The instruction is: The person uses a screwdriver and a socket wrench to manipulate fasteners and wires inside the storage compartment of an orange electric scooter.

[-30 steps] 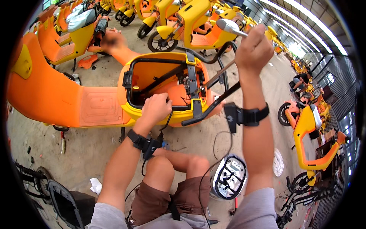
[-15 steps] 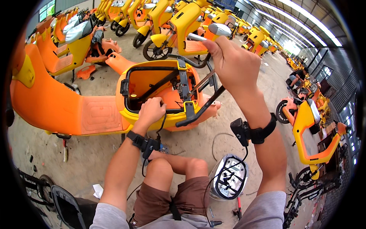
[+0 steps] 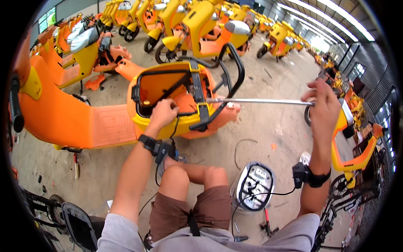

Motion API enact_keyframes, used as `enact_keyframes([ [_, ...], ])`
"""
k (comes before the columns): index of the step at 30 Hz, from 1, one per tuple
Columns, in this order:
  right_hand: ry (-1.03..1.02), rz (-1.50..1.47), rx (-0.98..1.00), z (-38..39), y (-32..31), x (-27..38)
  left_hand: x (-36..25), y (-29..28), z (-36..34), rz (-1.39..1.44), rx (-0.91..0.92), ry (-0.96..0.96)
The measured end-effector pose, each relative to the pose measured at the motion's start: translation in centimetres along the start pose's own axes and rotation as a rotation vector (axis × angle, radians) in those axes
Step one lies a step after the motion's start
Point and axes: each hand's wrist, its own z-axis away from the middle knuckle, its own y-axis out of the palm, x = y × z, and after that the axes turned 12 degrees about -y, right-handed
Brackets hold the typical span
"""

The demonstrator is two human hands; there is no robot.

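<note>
My right hand (image 3: 324, 110) is out to the right, fingers closed round the end of a long, thin metal wrench (image 3: 264, 101). The wrench lies nearly level, and its other end meets the black metal crossbar (image 3: 199, 92) at the back of the scooter's open seat compartment. I cannot make out the fastener there. My left hand (image 3: 164, 112) has its fingers curled over the near black rim (image 3: 187, 119) of that compartment. The orange and yellow scooter (image 3: 110, 122) stands crosswise in front of me, and its black rear rack (image 3: 238, 69) rises behind the crossbar.
A removed scooter seat (image 3: 255, 187) lies underside up by my knee, with a red-handled tool (image 3: 267, 218) beside it. Rows of yellow scooters (image 3: 199, 33) fill the back. Another yellow frame (image 3: 350, 161) stands at right. Cables run from both wrist straps.
My right hand has swung down and to the right with the wrench, which has gone from steeply raised to nearly level. My left hand has stayed at the rim.
</note>
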Motion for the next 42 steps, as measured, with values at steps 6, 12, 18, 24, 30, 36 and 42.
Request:
enact_keyframes([
  [6,0.087,0.327,-0.042,13.6,-6.5,-1.7,-0.5,-0.2,0.2,0.095,0.029,0.082],
  [12,-0.079,0.405,0.415,26.1,0.0,-8.7,-0.6,-0.6,0.8,0.301,0.024,0.165],
  [18,0.287,0.276,0.601,37.1,7.8,-16.6,-3.1,-2.8,-0.8,0.486,0.125,0.03],
  [24,0.388,0.253,0.706,43.0,11.5,-19.2,-5.6,-3.1,-7.2,0.259,0.139,0.236],
  [30,0.45,0.302,0.7,43.8,11.4,-20.0,-9.0,-1.6,-11.5,0.144,0.118,0.295],
  [36,0.535,0.331,0.73,43.6,10.3,-18.9,-9.0,-0.5,-13.8,-0.153,0.052,0.565],
  [42,0.44,0.296,0.765,43.0,13.7,-19.3,-9.4,-0.8,-14.2,-0.321,0.041,0.776],
])
